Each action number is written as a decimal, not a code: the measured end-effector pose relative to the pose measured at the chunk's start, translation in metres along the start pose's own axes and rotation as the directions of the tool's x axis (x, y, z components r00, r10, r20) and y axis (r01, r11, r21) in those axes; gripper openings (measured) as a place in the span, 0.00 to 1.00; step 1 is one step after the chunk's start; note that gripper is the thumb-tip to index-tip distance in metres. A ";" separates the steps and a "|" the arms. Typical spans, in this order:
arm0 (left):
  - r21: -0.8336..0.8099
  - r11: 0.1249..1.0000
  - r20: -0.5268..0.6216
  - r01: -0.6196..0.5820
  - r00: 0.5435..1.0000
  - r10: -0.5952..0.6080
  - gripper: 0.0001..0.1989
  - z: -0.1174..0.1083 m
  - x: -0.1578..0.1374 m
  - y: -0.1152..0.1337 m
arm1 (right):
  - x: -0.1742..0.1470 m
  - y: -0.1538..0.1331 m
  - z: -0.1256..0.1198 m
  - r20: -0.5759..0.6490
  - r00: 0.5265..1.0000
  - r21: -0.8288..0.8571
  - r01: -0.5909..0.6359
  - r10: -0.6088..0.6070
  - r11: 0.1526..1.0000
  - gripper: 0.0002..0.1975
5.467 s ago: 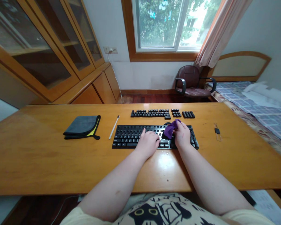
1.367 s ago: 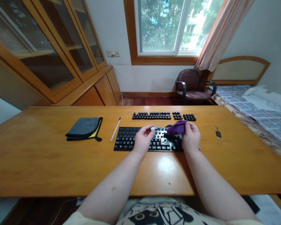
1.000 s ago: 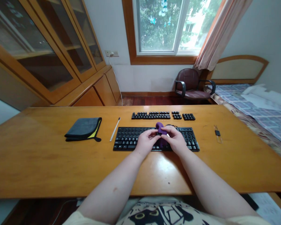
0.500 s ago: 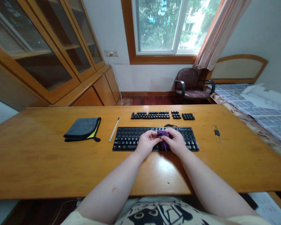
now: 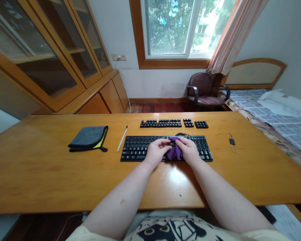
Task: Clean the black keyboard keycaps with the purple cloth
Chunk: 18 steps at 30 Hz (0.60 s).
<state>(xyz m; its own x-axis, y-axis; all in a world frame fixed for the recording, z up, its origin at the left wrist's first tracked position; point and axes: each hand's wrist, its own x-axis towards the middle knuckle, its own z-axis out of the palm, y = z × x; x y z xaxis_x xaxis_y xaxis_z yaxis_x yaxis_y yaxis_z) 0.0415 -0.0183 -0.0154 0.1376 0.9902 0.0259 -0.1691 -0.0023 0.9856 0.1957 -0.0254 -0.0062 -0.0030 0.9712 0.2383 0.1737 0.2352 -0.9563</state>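
Above the right-middle part of a black keyboard (image 5: 135, 149), my two hands meet. Between the fingertips of my left hand (image 5: 156, 151) is a small black keycap (image 5: 172, 144), pinched at its edge. My right hand (image 5: 189, 151) is closed on a purple cloth (image 5: 175, 153), which bunches against the keycap and hangs down over the keys. The keys under my hands and the cloth are hidden. Behind the keyboard, loose black keycaps (image 5: 162, 124) lie in rows, with a smaller group (image 5: 201, 124) of them at the right end.
Left of the keyboard lie a white toothbrush-like brush (image 5: 122, 139) and a folded grey cloth (image 5: 89, 137) with yellow lining. A wire keycap puller (image 5: 232, 142) with a black middle rests at the right. The wooden desk (image 5: 65, 180) ends close to my body.
The purple cloth has shifted and spread wider below my fingers. More of the black keycap's face now shows. My hands stay in nearly the same place.
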 end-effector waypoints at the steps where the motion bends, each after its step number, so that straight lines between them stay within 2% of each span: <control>1: 0.000 1.000 0.004 -0.011 1.000 0.011 0.13 0.000 0.000 0.001 | 0.000 0.001 0.001 -0.006 0.999 0.058 -0.043 0.043 0.997 0.13; 5: -0.063 0.997 -0.004 -0.052 0.999 0.052 0.12 0.000 0.001 0.007 | 0.002 0.008 0.000 -0.100 0.984 0.234 -0.124 0.151 0.964 0.16; 10: -0.040 0.995 -0.041 -0.091 0.995 0.089 0.13 0.000 0.002 0.007 | 0.004 0.011 -0.003 -0.237 0.961 0.249 -0.084 0.145 0.965 0.18; 12: 0.017 0.992 -0.042 -0.124 0.991 0.124 0.14 -0.001 0.002 0.006 | 0.003 0.008 -0.002 -0.208 0.973 0.201 -0.057 0.100 0.978 0.17; 14: 0.145 0.970 -0.021 -0.194 0.980 0.199 0.16 -0.002 -0.001 0.006 | 0.001 0.004 -0.001 -0.115 0.993 0.119 0.007 0.007 0.993 0.14; 16: 0.324 0.901 0.041 -0.289 0.955 0.292 0.18 -0.005 -0.004 0.007 | 0.000 0.001 0.001 -0.015 0.996 0.037 0.091 -0.091 0.995 0.10; 18: 0.478 0.795 0.119 -0.373 0.925 0.362 0.21 -0.007 -0.008 0.009 | -0.001 0.001 0.004 0.034 0.991 0.001 0.127 -0.127 0.992 0.10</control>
<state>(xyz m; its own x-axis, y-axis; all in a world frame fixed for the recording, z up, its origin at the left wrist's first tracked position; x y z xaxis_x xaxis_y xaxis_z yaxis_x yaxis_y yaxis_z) 0.0321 -0.0253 -0.0078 0.1819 0.8980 0.4007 0.2809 -0.4379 0.8540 0.1917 -0.0260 -0.0086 -0.0589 0.9343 0.3517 0.1712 0.3565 -0.9185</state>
